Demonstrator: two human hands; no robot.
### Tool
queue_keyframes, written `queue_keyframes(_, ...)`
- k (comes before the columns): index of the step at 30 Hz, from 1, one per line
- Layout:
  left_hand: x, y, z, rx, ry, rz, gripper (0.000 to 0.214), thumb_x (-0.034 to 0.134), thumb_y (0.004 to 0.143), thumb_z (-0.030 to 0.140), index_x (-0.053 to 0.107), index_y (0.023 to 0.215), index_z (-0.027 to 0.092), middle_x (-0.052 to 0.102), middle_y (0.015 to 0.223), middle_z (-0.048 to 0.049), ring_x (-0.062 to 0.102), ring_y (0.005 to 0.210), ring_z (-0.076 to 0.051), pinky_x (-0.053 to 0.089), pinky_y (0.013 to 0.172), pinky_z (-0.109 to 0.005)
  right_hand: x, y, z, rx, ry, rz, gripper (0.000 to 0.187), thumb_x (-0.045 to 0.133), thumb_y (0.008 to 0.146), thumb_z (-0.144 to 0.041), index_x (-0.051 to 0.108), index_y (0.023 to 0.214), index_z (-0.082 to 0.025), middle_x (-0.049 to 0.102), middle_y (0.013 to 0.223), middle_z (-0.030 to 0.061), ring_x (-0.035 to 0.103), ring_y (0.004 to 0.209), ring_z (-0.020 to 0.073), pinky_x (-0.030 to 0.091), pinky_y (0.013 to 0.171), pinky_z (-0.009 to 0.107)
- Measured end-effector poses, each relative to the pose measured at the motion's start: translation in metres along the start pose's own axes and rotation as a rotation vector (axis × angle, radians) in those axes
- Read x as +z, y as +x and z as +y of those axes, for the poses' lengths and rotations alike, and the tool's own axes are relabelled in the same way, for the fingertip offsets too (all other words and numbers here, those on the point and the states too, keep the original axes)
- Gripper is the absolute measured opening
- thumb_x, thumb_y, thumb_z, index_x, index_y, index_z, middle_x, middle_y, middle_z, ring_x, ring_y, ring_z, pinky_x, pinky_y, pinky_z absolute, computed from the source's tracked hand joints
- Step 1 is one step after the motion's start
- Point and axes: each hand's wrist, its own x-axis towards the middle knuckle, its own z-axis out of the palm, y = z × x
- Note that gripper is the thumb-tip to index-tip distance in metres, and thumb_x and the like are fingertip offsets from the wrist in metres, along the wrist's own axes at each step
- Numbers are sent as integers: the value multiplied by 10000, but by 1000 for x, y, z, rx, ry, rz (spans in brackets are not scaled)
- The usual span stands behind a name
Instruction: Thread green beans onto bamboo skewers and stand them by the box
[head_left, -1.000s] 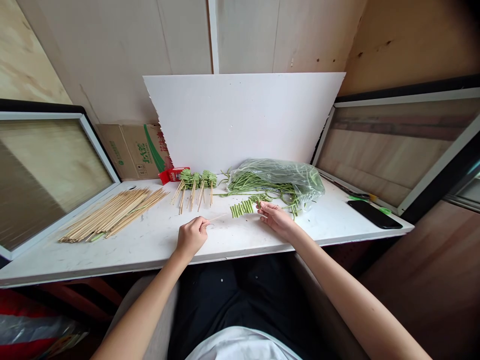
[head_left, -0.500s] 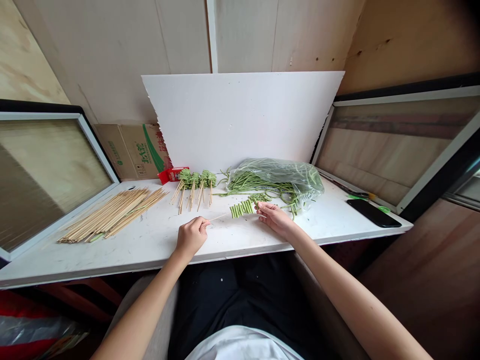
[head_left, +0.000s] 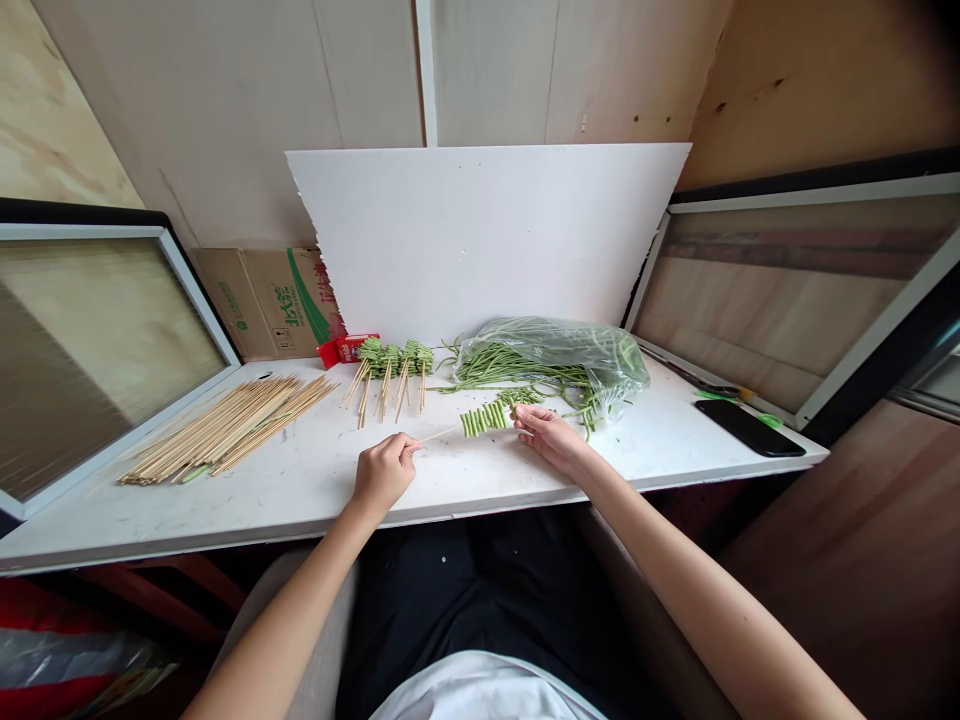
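Note:
My left hand (head_left: 387, 468) is closed round the bare end of a thin wooden skewer (head_left: 442, 434). Several short pieces of green bean (head_left: 484, 419) sit threaded side by side towards the skewer's right end. At that end my right hand (head_left: 546, 434) pinches with thumb and fingers, apparently on a bean piece at the tip; the fingers partly hide it. Just behind lies a small pile of cut bean pieces (head_left: 519, 395). Long green beans (head_left: 491, 365) spill from a clear plastic bag (head_left: 559, 345) at the back.
Finished bean skewers (head_left: 394, 360) lie in a stack at the back, beside a red packet (head_left: 349, 348). A heap of bare skewers (head_left: 217, 425) covers the table's left part. On the right lies a black phone (head_left: 750, 427). A white board (head_left: 487, 240) stands behind.
Hardly anything differs. Both hands hold the same place on the skewer, and the whole view has shifted very slightly.

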Motion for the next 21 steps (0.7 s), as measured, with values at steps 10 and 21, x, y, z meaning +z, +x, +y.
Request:
queue_keyframes(10, 0, -1, 0, -17, 7, -20, 222, 565, 884, 59, 655, 766, 224, 808, 825, 11, 730, 674, -162, 485, 598, -246, 6, -3, 0, -33, -88, 88, 334, 885, 746, -520, 812, 928, -249, 705, 910, 32, 598, 836, 154, 452, 699, 260)
queue_keyframes(21, 2, -2, -2, 3, 17, -35, 232, 554, 841, 22, 647, 775, 224, 804, 817, 23, 742, 696, -161, 482, 582, -243, 9, -3, 2, -44, -120, 124, 318, 896, 719, -506, 840, 930, -275, 746, 1077, 47, 626, 960, 195, 466, 699, 255)
